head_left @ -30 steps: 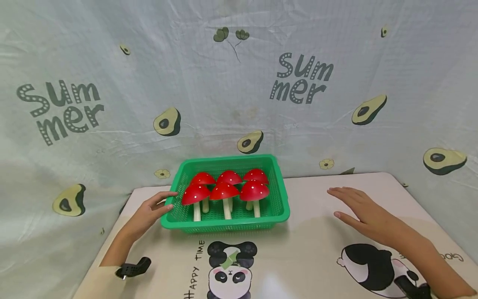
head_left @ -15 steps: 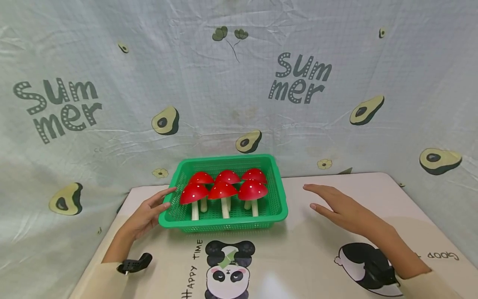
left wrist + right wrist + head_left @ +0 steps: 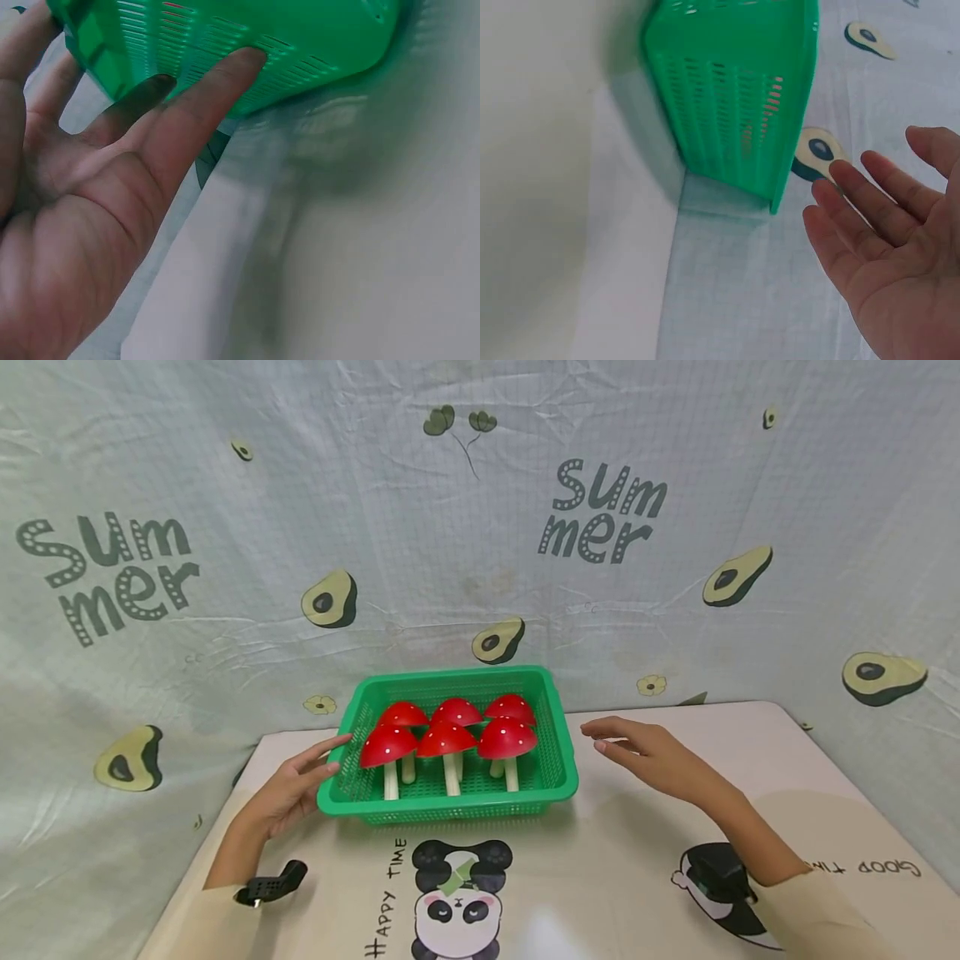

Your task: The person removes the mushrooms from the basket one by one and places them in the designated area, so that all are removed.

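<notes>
Green basket: my landmark [image 3: 450, 806]; it sits on the tabletop [image 3: 607, 893], its far rim close to the backdrop cloth [image 3: 420, 527].
Mushrooms: six, red-capped and pale-stemmed, all inside the basket, caps up; a front row [image 3: 447, 739] and a back row [image 3: 458, 712]. Some caps overlap in my view; can't tell whether they touch.
Left hand: at the basket's left end [image 3: 292, 789], fingers spread and fairly straight, thumb against or just beside the end wall. Contact uncertain; no grip on it.
Right hand: just off the basket's right end [image 3: 648, 756], fingers loosely extended, palm facing the wall, holding nothing.
Panda print: on the tabletop, in front of the basket [image 3: 457, 912].
Slide risk: a shove from my left, with nothing bracing the right end, could skid the basket sideways.
Topple risk: raising one end alone would tip the floor; wide caps on thin stems look likely to fall over.
Snag risk: pushed away from me, the far rim could catch the cloth.
</notes>
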The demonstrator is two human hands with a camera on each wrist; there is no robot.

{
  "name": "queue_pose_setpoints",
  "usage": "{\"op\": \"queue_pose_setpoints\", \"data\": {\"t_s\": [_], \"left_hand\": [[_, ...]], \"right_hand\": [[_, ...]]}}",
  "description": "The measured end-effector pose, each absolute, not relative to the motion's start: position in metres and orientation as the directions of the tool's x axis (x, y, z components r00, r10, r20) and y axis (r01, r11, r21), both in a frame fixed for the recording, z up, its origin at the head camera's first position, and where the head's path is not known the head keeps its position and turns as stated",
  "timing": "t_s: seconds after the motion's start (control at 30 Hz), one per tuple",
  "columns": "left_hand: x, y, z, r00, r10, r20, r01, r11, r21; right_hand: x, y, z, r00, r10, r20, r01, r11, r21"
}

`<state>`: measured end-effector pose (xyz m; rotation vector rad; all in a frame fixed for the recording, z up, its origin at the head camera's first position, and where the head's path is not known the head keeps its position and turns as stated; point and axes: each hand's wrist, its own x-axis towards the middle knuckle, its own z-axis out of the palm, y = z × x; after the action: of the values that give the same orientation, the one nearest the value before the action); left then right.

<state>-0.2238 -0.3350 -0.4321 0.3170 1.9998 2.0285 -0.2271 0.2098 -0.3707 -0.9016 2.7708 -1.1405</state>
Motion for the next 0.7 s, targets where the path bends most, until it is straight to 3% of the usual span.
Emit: {"op": "queue_pose_setpoints", "data": {"t_s": [0.37,0.7], "left_hand": [[-0.229,-0.337,-0.431,-0.926,0.372,-0.058,-0.049,0.032,0.998],[-0.242,-0.346,-0.428,-0.857,0.509,-0.083,-0.083,0.022,0.996]], "right_hand": [[-0.238,0.188,-0.365,-0.862,-0.476,0.175,-0.431,0.506,-0.748],[-0.247,0.172,-0.35,-0.853,-0.503,0.136,-0.408,0.482,-0.775]]}}
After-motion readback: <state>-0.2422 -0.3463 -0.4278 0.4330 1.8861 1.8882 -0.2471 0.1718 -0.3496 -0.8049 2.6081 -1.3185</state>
